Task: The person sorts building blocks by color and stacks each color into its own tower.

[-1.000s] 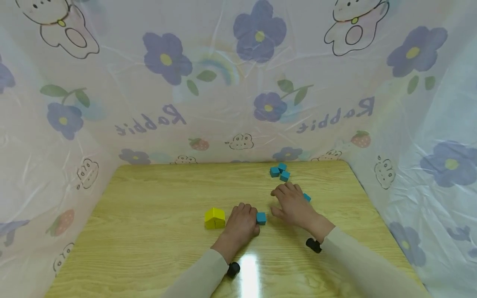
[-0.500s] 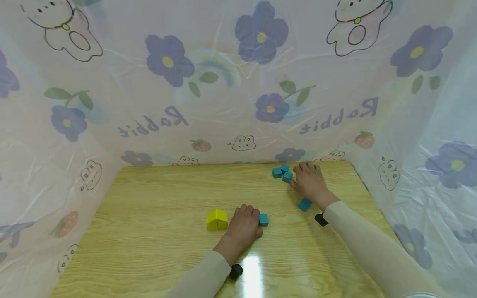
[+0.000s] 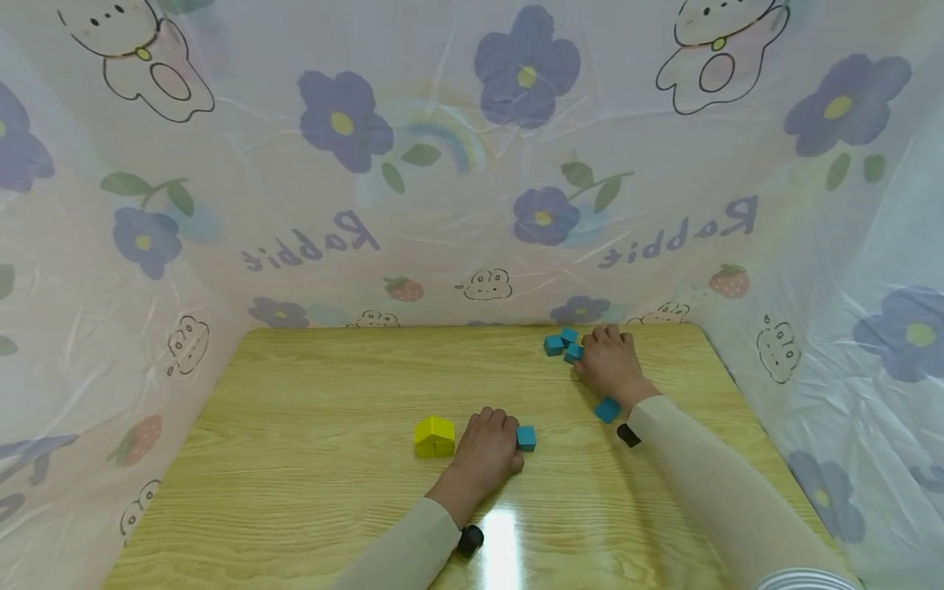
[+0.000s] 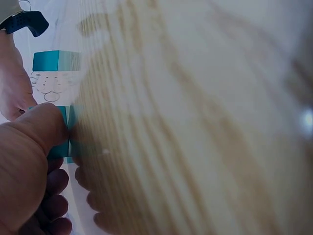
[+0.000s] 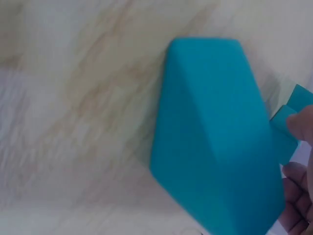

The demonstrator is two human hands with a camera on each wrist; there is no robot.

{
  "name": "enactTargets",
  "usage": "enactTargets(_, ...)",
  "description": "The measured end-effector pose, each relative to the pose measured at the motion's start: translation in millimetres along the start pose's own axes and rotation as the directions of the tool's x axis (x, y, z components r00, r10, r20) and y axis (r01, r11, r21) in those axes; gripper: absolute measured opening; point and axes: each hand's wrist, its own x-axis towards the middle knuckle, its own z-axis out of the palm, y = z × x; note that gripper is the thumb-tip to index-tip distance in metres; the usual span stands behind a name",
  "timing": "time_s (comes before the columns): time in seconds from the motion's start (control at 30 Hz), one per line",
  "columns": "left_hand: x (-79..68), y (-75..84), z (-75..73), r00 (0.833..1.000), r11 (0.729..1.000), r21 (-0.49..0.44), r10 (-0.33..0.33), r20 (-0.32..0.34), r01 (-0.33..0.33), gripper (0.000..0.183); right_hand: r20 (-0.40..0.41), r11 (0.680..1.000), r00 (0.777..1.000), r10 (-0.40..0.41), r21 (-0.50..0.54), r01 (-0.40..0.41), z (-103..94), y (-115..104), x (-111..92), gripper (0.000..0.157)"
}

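Note:
In the head view, my left hand (image 3: pixel 487 447) lies on the table beside a small blue block (image 3: pixel 526 438), pinching it. The left wrist view shows the thumb across that block (image 4: pixel 59 139), with the other fingers curled below. Further back, my right hand (image 3: pixel 609 360) pinches the nearest blue block (image 3: pixel 573 353) of a small cluster; its thumb (image 5: pixel 302 122) overlaps that block in the right wrist view. Two more blue blocks (image 3: pixel 554 345) sit close by. Another blue block (image 3: pixel 607 410) lies under the right wrist, large in the right wrist view.
Yellow blocks (image 3: pixel 434 437) stand together in a house shape left of the left hand. The wood-grain table (image 3: pixel 332 393) is backed by a patterned curtain (image 3: pixel 435 238). A round whitish rim (image 3: pixel 804 580) shows at the bottom right edge.
My right hand has moved back and right, past the loose blue block, to the rear cluster, and its fingers have closed in on the nearest block. My left hand has stayed beside its block.

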Motion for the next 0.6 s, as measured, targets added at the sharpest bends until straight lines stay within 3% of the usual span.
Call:
enactTargets(0.4, 0.6, 0.1, 0.7, 1.0, 1.0, -0.025, -0.012, 0.021, 0.013, 0.02, 0.0, 1.0, 1.0, 0.02, 0.016, -0.02, 2.4, -4.0, -2.3, 0.039)
enactTargets(0.6, -0.6, 1.2, -0.6, 1.0, 1.0, -0.027, -0.015, -0.006, 0.015, 0.017, -0.048, 0.999, 0.998, -0.027, 0.032, 0.028, 1.2, -5.1, -10.2, 0.038)
